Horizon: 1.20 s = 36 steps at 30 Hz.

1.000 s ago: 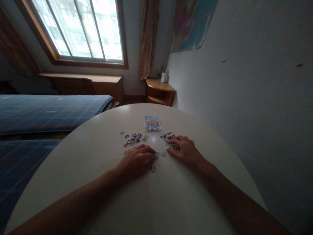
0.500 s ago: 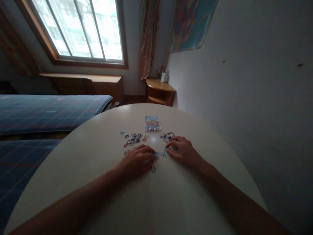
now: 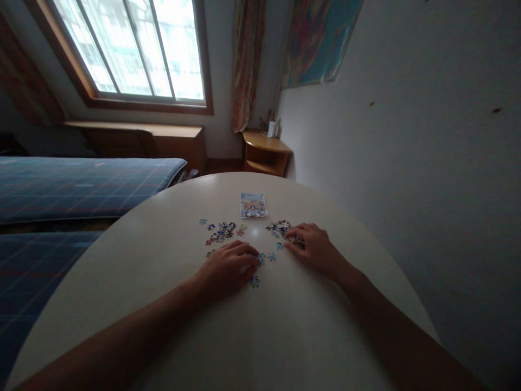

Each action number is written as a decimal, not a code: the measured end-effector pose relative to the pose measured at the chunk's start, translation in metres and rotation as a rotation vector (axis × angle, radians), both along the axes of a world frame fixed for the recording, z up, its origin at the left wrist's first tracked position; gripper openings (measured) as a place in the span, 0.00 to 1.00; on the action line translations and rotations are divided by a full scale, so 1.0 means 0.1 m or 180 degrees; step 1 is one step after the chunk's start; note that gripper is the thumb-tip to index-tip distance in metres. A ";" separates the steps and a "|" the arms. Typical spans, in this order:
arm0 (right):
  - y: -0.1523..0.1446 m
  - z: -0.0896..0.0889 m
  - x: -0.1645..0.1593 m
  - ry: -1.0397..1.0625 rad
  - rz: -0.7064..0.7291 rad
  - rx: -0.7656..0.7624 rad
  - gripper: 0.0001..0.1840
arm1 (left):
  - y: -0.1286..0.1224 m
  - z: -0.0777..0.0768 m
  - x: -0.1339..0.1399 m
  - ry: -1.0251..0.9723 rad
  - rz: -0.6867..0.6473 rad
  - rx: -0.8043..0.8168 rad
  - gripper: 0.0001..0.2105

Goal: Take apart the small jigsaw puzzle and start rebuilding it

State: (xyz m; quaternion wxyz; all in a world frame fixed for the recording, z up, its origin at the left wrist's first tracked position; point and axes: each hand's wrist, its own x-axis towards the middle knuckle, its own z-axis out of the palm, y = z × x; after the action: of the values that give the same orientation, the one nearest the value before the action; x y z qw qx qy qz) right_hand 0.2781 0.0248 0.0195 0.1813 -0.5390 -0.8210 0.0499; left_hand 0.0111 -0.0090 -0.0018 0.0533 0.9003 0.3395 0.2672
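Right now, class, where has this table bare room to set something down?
The tabletop is bare between the left forearm and right forearm, and from the left jigsaw pile to the left rim. Crowded: blue jigsaw pieces at the left hand; right jigsaw pile by the right hand.

A bedroom: plaid mattress (image 3: 89, 187), floral curtains (image 3: 246, 65).

Small, multicoloured jigsaw pieces (image 3: 241, 229) form a left cluster (image 3: 223, 232) and a right cluster (image 3: 280, 226). Two pale-blue pieces (image 3: 279, 246) lie just nearer than the latter; a bluish piece (image 3: 255, 282) lies nearest.
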 end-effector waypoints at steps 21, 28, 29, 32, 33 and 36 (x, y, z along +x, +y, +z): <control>0.05 -0.07 0.02 -0.0150 -0.0109 0.0065 0.17 | 0.01 -0.02 0.00 0.0051 0.0008 -0.0036 0.07; 0.04 -0.06 0.02 0.0036 -0.0108 0.0004 0.13 | -0.01 -0.01 -0.01 0.0048 0.0028 -0.0052 0.06; 0.04 -0.06 0.02 0.0050 -0.0144 -0.0005 0.12 | 0.00 -0.01 -0.01 0.0051 0.0023 -0.0051 0.06; 0.04 -0.05 0.02 0.0107 -0.0190 -0.0069 0.10 | 0.02 -0.03 -0.02 0.0040 -0.0002 -0.0030 0.06; 0.04 -0.05 0.02 0.0132 -0.0189 -0.0096 0.09 | 0.02 -0.03 -0.02 0.0029 -0.0019 -0.0019 0.06; 0.05 -0.07 0.01 0.0209 -0.0174 -0.0165 0.05 | 0.02 -0.02 -0.01 0.0016 -0.0020 -0.0005 0.06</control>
State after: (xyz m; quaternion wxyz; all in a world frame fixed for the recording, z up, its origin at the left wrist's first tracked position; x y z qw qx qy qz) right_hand 0.2790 0.0302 0.0127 0.1955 -0.5638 -0.7981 0.0839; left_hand 0.0099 -0.0074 -0.0040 0.0539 0.9020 0.3370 0.2645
